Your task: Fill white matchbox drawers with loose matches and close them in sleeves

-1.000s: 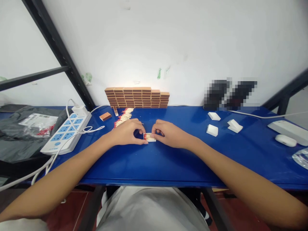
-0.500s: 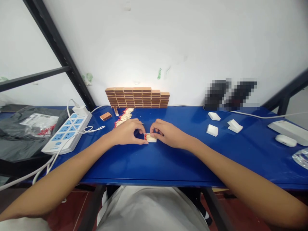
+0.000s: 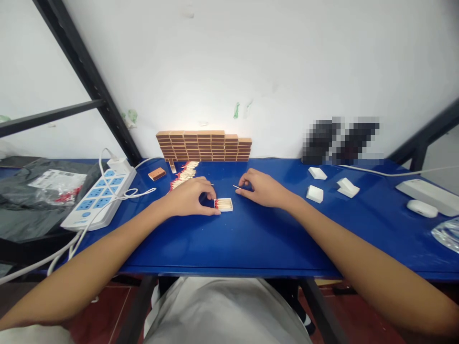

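Note:
A small white matchbox tray (image 3: 230, 209) lies on the blue table, filled with a layer of matches whose red heads point left. My left hand (image 3: 191, 197) pinches the tray's left end, thumb at the near corner and a finger at the far one. To the right and a little farther back, my right hand (image 3: 263, 188) holds a thin matchstick (image 3: 234, 186) between thumb and fingertips, its end pointing left. A long pile of loose red-headed matches (image 3: 186, 173) lies beyond my left hand and is partly hidden by it.
Stacked brown matchboxes (image 3: 204, 147) line the wall. A single matchbox (image 3: 157, 174) lies left of the match pile. White trays (image 3: 315, 193) sit to the right, near an earbud case (image 3: 422, 208). A power strip (image 3: 98, 196) with cables stands at left.
My right hand has moved away from the tray, to the right and back, with a matchstick in its fingers. My left hand has stayed at the tray.

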The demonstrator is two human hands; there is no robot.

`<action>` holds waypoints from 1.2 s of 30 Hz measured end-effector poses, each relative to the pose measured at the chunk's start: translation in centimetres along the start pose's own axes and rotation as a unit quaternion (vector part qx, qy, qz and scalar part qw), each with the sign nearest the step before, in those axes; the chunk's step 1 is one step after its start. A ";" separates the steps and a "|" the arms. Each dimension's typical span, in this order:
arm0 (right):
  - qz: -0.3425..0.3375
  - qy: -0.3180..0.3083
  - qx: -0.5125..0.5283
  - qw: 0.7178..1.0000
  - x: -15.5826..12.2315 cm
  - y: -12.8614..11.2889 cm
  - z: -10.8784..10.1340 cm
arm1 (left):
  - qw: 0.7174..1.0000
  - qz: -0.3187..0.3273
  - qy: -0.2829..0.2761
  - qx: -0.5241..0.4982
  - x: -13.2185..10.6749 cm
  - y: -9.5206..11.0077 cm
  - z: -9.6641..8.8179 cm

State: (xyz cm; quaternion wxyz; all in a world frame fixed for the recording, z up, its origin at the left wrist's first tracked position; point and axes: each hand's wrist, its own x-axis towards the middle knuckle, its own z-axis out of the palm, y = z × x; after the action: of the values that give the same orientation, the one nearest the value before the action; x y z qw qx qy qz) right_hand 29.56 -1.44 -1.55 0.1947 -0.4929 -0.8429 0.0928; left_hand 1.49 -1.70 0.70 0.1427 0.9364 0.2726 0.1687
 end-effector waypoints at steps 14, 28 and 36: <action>-0.063 0.048 0.114 0.990 -0.3 -2.6 0.2 | 1.000 -0.004 0.001 0.004 0.0 -0.4 0.2; 0.032 0.013 0.339 0.940 -0.3 -4.5 1.3 | 1.000 0.002 0.017 0.009 0.0 -0.9 0.3; -0.007 0.014 0.232 0.973 -0.6 -4.4 2.2 | 1.000 -0.005 0.015 0.019 -0.1 -1.0 0.2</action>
State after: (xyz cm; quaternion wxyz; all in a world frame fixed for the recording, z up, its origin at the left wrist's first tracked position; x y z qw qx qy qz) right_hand 25.43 -4.08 -2.21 0.3167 -0.4292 -0.7991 0.2774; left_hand 1.05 -0.95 0.11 0.1215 0.9350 0.2822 0.1772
